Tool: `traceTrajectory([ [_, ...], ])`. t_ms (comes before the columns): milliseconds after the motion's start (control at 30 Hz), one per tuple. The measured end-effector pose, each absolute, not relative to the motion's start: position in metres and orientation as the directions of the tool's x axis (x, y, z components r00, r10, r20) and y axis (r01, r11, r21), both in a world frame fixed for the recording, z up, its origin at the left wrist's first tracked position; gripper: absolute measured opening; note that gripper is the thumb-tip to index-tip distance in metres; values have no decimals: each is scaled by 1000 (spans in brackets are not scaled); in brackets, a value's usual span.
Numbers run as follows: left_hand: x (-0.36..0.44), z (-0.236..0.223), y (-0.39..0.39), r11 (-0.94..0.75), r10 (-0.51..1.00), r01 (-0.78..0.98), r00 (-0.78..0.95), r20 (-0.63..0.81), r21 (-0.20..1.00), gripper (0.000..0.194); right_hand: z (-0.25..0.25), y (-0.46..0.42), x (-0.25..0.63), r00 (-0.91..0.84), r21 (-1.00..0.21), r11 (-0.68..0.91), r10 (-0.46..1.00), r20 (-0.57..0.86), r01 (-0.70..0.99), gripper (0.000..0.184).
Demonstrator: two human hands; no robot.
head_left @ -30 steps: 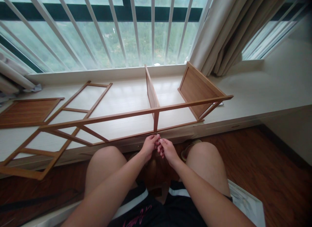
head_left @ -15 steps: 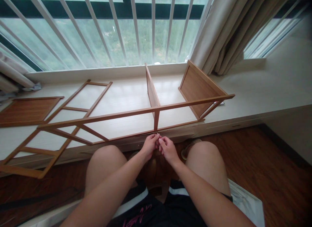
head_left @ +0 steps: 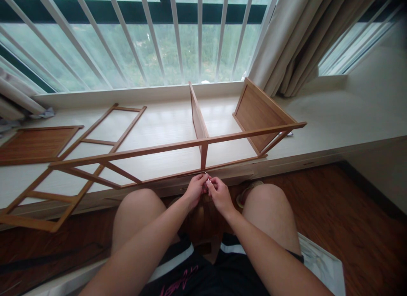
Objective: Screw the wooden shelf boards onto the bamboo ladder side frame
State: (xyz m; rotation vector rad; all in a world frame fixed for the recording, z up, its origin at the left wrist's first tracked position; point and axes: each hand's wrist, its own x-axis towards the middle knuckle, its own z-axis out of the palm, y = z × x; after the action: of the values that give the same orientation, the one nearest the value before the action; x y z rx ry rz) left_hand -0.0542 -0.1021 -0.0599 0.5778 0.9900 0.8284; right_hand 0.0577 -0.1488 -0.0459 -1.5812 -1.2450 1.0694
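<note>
A partly built wooden shelf frame [head_left: 178, 146] lies on its side on the white window ledge [head_left: 318, 122], with one upright divider panel [head_left: 197, 118] and an end panel [head_left: 257, 113]. My left hand [head_left: 194, 190] and my right hand [head_left: 218, 193] meet at the frame's lower front rail, just under the divider. Both pinch a small metal piece [head_left: 207, 176], too small to identify, against the rail.
A loose ladder-like side frame [head_left: 79, 160] and a flat wooden panel [head_left: 34, 144] lie on the ledge at left. Curtains [head_left: 286, 41] hang at the right of the barred window. My bare knees are below the ledge, over a dark wood floor.
Both hands have shifted slightly up toward the rail, fingers working the small piece. The frame has not moved.
</note>
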Motion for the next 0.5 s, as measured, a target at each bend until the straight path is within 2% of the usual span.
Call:
traceTrajectory([
  [200,-55,-61,-101,563,823,-336,310,-476,755,40,-47,-149,59,150,-935,-150,983,-106,322,29],
  [500,-54,-59,-101,558,826,-333,312,-469,760,40,-42,-152,61,150,-859,-146,985,-82,490,31],
])
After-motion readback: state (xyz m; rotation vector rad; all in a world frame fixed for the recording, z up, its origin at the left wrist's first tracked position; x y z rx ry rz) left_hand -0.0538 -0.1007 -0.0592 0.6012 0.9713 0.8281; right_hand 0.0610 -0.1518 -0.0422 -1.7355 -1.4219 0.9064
